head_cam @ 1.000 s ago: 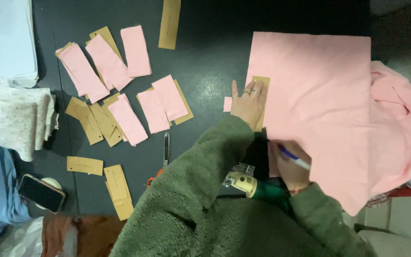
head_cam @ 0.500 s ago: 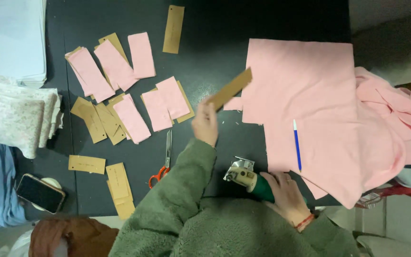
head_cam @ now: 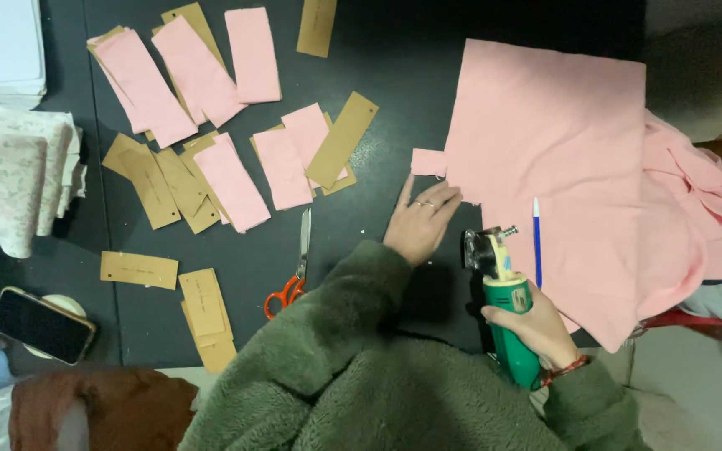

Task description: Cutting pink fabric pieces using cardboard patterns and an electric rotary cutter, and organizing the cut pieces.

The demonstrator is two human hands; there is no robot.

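We have our right hand (head_cam: 536, 327) wrapped around the green handle of the electric cutter (head_cam: 503, 301), fingers clamped on it, with its metal head sitting at the near left edge of the big pink cloth (head_cam: 557, 167) that is spread over the right part of the dark bench (head_cam: 403, 75). Our left hand (head_cam: 421, 224) lies flat on the bench just beside that edge, fingers spread apart and holding nothing, the fingertips close to a small pink scrap (head_cam: 429, 161) that touches the cloth's corner. The worry, as we judge it, is how near that flat hand is to the cutter head: a slip or a jerk of the tool toward the left could catch a finger. The cloth edge also looks loose there, so it could bunch or drag under the blade and give a ragged cut. A blue pen (head_cam: 536, 230) lies on the cloth just right of the cutter and could be struck or rolled if the tool runs that way. The rumpled pink pile (head_cam: 695, 209) hanging off the right side might pull the sheet askew. Further left, orange-handled scissors (head_cam: 296, 271), cut pink strips (head_cam: 229, 179) and brown card templates (head_cam: 340, 138) crowd the bench, with a phone (head_cam: 39, 324) near the left edge, well apart from the cutter.
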